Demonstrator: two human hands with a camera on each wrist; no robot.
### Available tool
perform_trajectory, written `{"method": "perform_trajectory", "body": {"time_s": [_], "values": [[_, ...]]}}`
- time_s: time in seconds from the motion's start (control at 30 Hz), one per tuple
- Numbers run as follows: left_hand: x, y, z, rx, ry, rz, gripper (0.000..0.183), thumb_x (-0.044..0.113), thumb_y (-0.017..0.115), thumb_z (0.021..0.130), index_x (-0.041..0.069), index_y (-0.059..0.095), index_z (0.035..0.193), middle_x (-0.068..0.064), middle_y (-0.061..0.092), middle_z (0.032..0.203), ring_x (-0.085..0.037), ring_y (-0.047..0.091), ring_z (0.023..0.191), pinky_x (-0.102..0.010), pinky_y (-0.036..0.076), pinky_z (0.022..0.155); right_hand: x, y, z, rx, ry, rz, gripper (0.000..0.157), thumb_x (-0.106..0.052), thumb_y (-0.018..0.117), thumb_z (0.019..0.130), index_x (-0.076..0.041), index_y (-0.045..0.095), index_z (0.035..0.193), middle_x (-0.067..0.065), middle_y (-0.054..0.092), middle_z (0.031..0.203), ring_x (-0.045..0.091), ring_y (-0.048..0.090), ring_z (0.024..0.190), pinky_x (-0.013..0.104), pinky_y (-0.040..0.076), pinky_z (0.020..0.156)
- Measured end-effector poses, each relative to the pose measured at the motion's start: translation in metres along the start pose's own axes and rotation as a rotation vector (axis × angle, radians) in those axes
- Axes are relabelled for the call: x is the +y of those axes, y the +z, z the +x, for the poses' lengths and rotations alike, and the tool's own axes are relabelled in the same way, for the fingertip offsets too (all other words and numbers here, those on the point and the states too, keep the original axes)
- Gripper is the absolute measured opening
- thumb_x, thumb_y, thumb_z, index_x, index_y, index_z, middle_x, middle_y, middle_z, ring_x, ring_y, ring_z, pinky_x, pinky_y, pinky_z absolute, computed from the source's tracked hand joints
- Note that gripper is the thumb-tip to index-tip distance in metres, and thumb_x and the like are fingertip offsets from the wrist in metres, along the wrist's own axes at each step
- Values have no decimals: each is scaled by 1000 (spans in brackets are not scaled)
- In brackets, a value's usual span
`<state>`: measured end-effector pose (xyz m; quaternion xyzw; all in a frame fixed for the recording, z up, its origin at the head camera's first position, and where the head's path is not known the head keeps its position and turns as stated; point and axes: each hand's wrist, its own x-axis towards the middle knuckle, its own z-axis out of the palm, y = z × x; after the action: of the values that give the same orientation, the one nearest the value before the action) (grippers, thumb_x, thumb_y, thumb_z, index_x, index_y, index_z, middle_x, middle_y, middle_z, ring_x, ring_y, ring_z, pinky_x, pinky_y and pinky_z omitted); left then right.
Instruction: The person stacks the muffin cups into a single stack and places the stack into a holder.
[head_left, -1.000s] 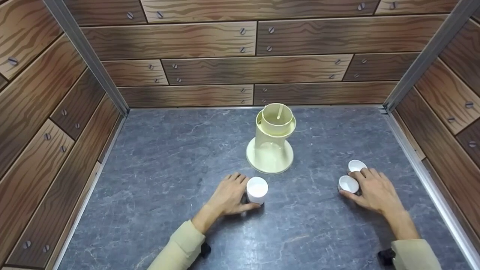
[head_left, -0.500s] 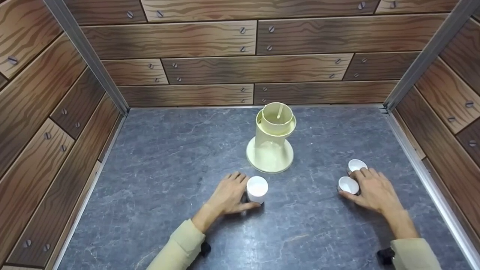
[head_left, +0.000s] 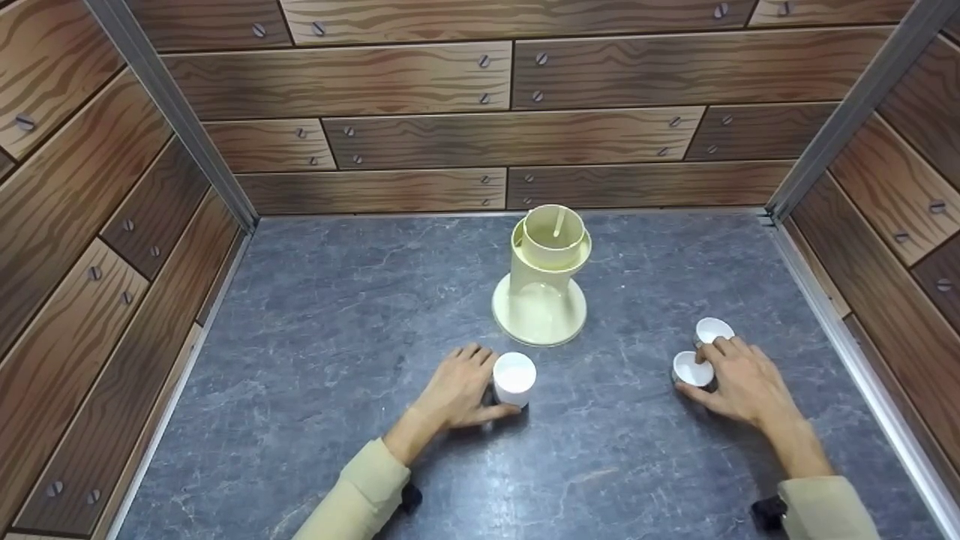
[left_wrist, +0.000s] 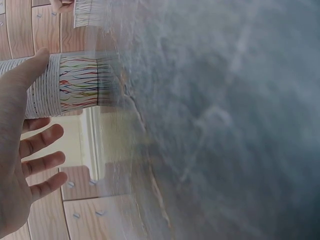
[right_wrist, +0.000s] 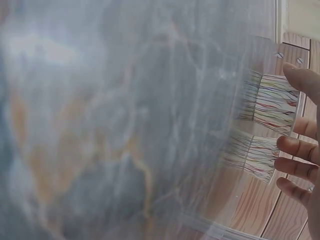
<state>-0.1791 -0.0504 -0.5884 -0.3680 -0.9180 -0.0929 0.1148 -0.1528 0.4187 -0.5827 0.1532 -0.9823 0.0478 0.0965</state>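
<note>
My left hand (head_left: 457,390) holds a white stack of nested paper cups (head_left: 514,382) upright on the table, thumb on the near side. In the left wrist view, several close rims show on the stack (left_wrist: 45,87), above coloured streaks on the lowest cup; the other fingers are spread. At the right, my right hand (head_left: 742,382) pinches the nearer small white paper cup (head_left: 691,369) between thumb and index finger. A second paper cup (head_left: 712,328) stands just behind it, by the other fingers. Both carry coloured streaks in the right wrist view, the pinched cup (right_wrist: 275,102) above.
A pale yellow-green cylinder (head_left: 541,307) on a round base, with a smaller open tube at its top, stands between and beyond the hands. Wood-patterned walls (head_left: 420,142) with metal edging enclose the grey marbled table (head_left: 337,300) at the back and sides.
The right hand and the nearer cup have shifted slightly left, and the gap to the rear cup has widened a little. The left hand and its stack stay put.
</note>
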Motion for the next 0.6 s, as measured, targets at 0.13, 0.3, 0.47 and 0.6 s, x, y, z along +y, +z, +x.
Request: {"method": "perform_trajectory", "body": {"time_s": [0.13, 0.3, 0.47, 0.6], "values": [[0, 0, 0, -3, -2, 0, 77, 77, 68, 85, 14, 62, 128, -3, 71, 118, -23, 65, 112, -42, 58, 97, -1, -1, 1, 4, -2, -2, 56, -58, 80, 84, -9, 66, 105, 18, 67, 112, 40, 62, 106, 55, 49, 84], [0, 0, 0, 7, 7, 10, 77, 78, 67, 85, 14, 62, 128, -3, 71, 117, -22, 65, 111, -41, 58, 96, -2, 1, 3, 44, -9, 9, 62, -58, 82, 81, -7, 67, 113, 17, 67, 111, 38, 62, 104, 53, 48, 81], [0, -1, -1, 26, 13, 16, 77, 78, 68, 84, 15, 63, 127, -3, 71, 116, -22, 65, 109, -41, 58, 94, -2, 3, 5, 71, -21, 9, 70, -58, 84, 79, -6, 67, 123, 18, 68, 113, 40, 64, 106, 54, 49, 81], [0, -1, -1, 21, 6, 14, 77, 78, 68, 84, 14, 63, 127, -3, 71, 116, -22, 65, 110, -41, 58, 95, -3, 4, 7, 62, -22, 1, 75, -60, 83, 79, -6, 68, 128, 20, 68, 116, 41, 63, 108, 55, 49, 82]]}}
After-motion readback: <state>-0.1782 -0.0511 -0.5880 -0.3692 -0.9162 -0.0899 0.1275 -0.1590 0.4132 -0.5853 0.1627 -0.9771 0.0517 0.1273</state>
